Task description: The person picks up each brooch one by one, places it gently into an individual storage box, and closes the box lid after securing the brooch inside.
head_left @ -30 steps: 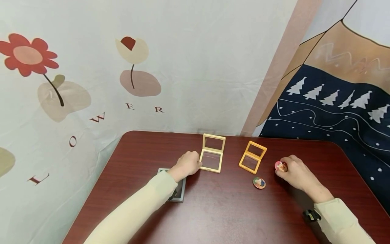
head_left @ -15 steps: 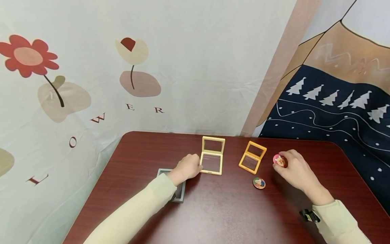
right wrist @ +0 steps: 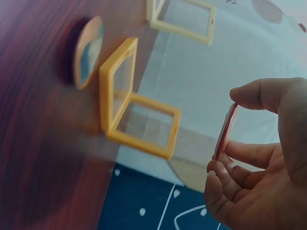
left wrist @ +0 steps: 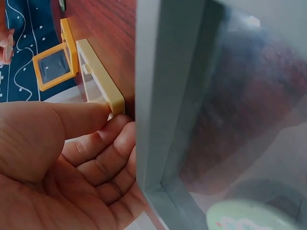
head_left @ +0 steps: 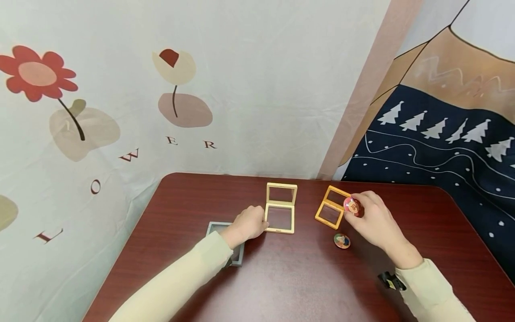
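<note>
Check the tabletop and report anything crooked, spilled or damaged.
Only one mild oddity: the orange frame sits turned at an angle, while the cream frame to its left lies nearly square to the back edge of the table. No spill or damage shows.

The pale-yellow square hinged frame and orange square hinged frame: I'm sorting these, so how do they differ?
The pale-yellow frame looks larger than the orange frame. The left hand pinches the pale-yellow frame's edge; neither hand touches the orange frame. Both are hinged open, with clear panes.
</note>
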A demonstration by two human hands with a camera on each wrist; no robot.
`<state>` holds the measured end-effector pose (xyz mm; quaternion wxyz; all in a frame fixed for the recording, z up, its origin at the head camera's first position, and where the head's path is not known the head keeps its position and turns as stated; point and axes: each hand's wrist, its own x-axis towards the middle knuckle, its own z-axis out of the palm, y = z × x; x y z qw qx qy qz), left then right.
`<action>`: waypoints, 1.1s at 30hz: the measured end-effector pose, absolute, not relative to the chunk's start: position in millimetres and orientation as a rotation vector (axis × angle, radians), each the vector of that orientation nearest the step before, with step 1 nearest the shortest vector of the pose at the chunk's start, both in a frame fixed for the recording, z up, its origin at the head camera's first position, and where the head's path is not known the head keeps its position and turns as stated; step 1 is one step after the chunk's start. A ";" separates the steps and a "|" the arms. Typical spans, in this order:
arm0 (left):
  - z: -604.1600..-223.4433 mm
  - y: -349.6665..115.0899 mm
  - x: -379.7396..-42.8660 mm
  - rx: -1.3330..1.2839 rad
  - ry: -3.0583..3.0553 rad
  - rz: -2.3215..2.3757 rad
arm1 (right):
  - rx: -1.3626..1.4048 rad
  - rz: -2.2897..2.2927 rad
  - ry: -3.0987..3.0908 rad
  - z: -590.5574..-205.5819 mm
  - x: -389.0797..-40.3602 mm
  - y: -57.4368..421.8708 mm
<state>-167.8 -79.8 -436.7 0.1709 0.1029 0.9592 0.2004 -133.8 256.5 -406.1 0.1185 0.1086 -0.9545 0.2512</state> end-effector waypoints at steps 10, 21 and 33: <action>-438.6 -78.2 -164.9 0.343 2.737 0.570 | 0.381 0.778 -2.784 -403.7 -138.1 225.8; -437.8 -76.4 -158.3 0.382 2.730 0.586 | 0.495 0.845 -2.733 -406.5 -138.1 193.2; -440.0 -73.7 -149.7 0.409 2.733 0.560 | 0.571 0.916 -2.745 -410.3 -138.5 160.8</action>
